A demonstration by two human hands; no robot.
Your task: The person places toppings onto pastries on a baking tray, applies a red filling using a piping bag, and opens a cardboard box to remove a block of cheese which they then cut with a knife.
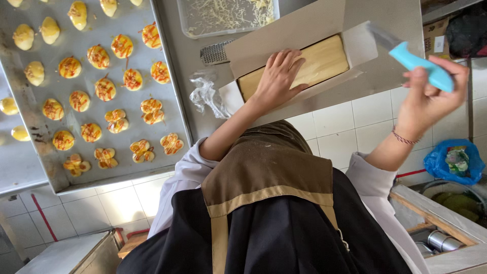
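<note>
My left hand [276,76] lies flat, palm down, on a pale yellow block [324,61] that sits in an opened cardboard box [284,35] on the steel worktop. My right hand [431,96] is raised to the right of the box and grips a knife by its light blue handle [423,63]. The knife's blurred blade [383,35] points left, above the box's right end. My apron and sleeves fill the lower middle of the view.
A large metal baking tray [167,101] on the left holds several small yellow pastries, many drizzled with red sauce. A clear tub of shredded cheese [228,18], a grater [215,53] and crumpled plastic film [205,96] lie near the box. A blue bag [454,162] hangs lower right.
</note>
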